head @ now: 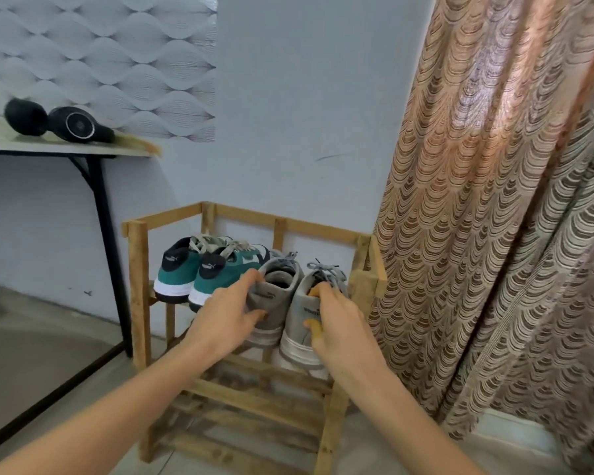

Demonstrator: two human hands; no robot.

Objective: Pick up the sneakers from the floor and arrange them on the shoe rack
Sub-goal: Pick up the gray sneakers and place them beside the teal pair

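A wooden shoe rack (138, 269) stands against the wall. Two green sneakers (199, 272) with black heels and white soles sit side by side on the left of its top shelf, heels toward me. To their right are two grey sneakers. My left hand (225, 315) grips the heel of the left grey sneaker (275, 303), thumb on the back and fingers at the collar. My right hand (338, 323) holds the heel of the right grey sneaker (299, 323), fingers inside the opening. Both grey sneakers rest at the shelf's front edge.
A patterned brown curtain (494, 200) hangs right beside the rack's right end. A table (66, 149) with black legs stands at the left, with a black hair dryer (72, 125) on top. The rack's lower slatted shelves (254, 402) hold nothing. Tiled floor lies in front.
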